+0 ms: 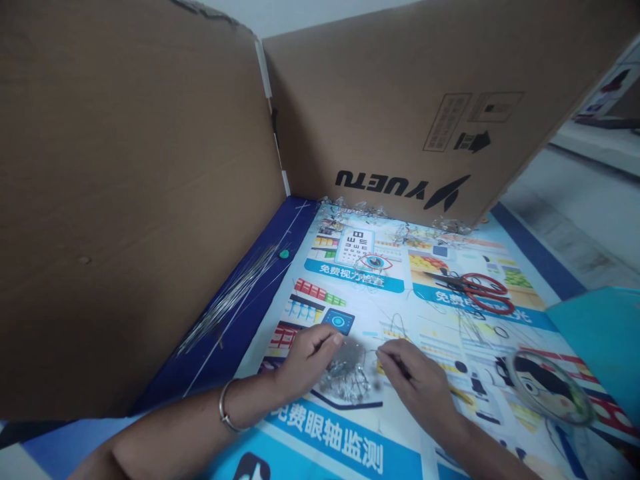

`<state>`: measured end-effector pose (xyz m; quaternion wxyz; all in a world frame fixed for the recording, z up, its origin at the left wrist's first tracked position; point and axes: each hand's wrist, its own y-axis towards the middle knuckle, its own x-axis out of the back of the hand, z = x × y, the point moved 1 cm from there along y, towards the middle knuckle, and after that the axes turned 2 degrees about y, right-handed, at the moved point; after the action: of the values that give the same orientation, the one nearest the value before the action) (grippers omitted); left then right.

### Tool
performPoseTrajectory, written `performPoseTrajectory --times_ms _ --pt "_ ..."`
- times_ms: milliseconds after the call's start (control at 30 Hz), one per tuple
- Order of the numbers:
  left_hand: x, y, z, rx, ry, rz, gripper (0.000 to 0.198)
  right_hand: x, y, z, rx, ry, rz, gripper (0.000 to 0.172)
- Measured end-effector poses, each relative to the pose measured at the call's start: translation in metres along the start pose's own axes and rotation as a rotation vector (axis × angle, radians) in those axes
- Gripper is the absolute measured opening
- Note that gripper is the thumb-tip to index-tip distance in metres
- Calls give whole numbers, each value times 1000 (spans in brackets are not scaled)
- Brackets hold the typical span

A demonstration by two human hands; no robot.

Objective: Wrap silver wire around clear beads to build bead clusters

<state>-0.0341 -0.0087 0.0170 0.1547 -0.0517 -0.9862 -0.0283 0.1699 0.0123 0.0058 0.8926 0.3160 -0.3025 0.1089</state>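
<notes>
Both my hands rest on a printed poster (350, 440) that covers the table. My left hand (305, 357), with a silver bangle on the wrist, has its fingers curled and pinched at the edge of a small heap of clear beaded pieces on thin wires (347, 375). My right hand (417, 380) is on the other side of the heap, fingers pressed together in a pinch on something thin that I cannot make out. The heap lies between the two hands.
Tall brown cardboard sheets (125, 200) wall off the left and back. A bundle of thin metal wires (230, 300) lies on the blue strip at left. Red-handled scissors (475, 290) lie to the right, a clear round lid (550, 390) further right. More clear pieces (360, 210) line the back.
</notes>
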Motion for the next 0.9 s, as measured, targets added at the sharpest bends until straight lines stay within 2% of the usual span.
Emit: performPoseTrajectory --times_ms 900 --pt "-1 -2 1 47 -46 -5 34 0 0 1 -5 -3 13 11"
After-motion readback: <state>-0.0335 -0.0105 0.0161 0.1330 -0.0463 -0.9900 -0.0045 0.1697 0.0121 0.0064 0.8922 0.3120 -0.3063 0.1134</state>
